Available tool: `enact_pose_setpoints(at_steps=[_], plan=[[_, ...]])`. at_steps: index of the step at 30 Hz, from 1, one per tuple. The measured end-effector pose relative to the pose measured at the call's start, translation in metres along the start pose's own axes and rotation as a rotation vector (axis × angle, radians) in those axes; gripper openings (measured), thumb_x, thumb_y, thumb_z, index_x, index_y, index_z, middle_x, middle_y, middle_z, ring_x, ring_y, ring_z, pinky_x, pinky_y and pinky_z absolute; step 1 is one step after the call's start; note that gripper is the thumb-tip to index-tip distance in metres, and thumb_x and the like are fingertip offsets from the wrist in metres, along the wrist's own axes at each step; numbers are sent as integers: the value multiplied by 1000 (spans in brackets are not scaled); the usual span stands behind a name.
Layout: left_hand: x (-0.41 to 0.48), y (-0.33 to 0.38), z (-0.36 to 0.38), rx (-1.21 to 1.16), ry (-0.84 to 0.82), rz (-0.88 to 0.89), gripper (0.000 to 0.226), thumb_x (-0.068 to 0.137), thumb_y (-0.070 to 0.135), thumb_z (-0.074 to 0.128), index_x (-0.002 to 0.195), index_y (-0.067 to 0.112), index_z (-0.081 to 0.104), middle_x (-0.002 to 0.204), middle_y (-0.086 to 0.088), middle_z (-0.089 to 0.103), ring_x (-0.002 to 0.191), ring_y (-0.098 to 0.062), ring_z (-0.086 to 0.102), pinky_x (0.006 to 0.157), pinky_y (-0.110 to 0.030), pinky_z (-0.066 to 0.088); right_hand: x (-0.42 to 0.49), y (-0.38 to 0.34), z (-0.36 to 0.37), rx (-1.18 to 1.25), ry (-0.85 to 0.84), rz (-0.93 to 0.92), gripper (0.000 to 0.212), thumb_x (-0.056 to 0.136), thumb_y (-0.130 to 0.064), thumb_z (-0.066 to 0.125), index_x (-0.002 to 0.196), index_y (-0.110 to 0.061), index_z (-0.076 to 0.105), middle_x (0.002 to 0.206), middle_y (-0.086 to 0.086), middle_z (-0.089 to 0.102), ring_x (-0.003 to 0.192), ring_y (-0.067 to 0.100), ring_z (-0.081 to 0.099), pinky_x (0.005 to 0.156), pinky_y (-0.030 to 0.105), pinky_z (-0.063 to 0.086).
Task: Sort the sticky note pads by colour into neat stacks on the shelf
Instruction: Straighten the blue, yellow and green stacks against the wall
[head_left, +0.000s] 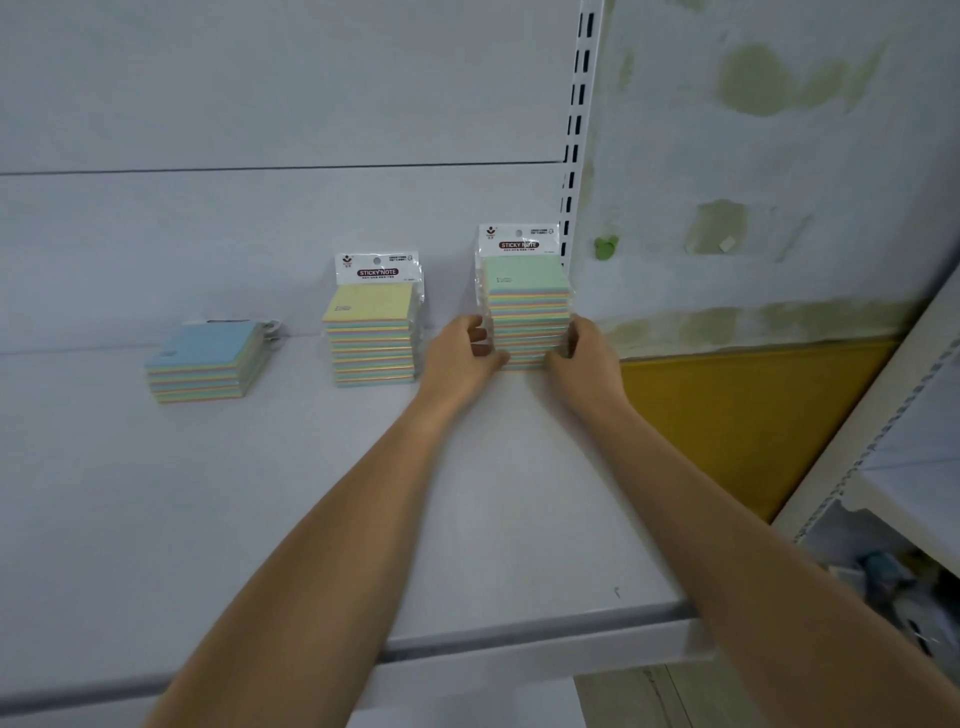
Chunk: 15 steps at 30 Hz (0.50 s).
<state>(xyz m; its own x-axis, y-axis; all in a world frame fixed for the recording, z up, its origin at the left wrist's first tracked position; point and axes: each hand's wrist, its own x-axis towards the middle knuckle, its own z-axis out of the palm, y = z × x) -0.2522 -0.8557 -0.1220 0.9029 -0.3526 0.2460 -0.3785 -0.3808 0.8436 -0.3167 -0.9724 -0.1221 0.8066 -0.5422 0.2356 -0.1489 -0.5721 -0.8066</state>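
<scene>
White shelf (311, 493): three stacks; hands flank green-topped stack (524, 280).

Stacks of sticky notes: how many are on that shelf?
3. A low blue-topped stack on the left, a taller yellow-topped stack in the middle, and a green-topped stack on the right, held between both hands. None seem hidden.

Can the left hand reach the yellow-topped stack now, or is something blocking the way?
Probably yes. The left hand holds the green-topped stack; the yellow-topped stack stands just beside it, with bare shelf between.
</scene>
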Motion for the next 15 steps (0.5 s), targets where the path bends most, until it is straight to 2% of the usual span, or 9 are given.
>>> enact_pose_setpoints(at_steps=[3, 6, 10, 13, 14, 15], plan=[[2, -1, 0, 23, -10, 27, 39, 79, 3, 64, 117, -1, 58, 116, -15, 66, 105, -27, 65, 83, -23, 46, 1, 2, 1, -40, -3, 5, 33, 88, -5, 45, 120, -2, 50, 115, 16, 61, 101, 29, 56, 72, 26, 34], [4, -2, 0, 25, -23, 33, 37, 79, 1, 63, 116, -2, 60, 115, -16, 67, 104, -27, 66, 83, -22, 46, 0, 0, 0, -74, -27, 2, 35, 87, -5, 45, 122, -1, 47, 118, 16, 60, 106, 30, 55, 73, 25, 34], [3, -1, 0, 31, -36, 31, 37, 79, -1, 62, 116, -3, 59, 115, -19, 67, 104, -29, 65, 89, -30, 49, -2, -3, 0, -90, -48, 7, 36, 86, -3, 46, 122, -2, 45, 120, 16, 58, 109, 30, 54, 74, 25, 36], [-1, 4, -2, 75, -20, 26, 38, 79, 2, 62, 117, -3, 58, 116, -17, 66, 105, -28, 64, 86, -29, 48, -5, -5, -2, -17, -6, 14, 35, 86, -5, 47, 120, -1, 44, 114, 14, 57, 104, 29, 54, 65, 22, 34], [-4, 7, -3, 132, -6, 36, 36, 79, 4, 61, 115, -3, 57, 116, -17, 65, 105, -29, 63, 84, -29, 47, -8, -8, -3, 8, 19, 17, 35, 87, -5, 46, 122, -1, 43, 115, 14, 55, 102, 28, 54, 61, 20, 33], [-7, 9, -4, 204, 15, 64, 35, 80, 6, 60, 113, -3, 56, 115, -18, 63, 106, -31, 61, 84, -31, 46, -10, -10, -4, 29, 44, 16, 38, 89, -6, 45, 126, -1, 40, 121, 14, 53, 104, 26, 52, 64, 18, 32]])
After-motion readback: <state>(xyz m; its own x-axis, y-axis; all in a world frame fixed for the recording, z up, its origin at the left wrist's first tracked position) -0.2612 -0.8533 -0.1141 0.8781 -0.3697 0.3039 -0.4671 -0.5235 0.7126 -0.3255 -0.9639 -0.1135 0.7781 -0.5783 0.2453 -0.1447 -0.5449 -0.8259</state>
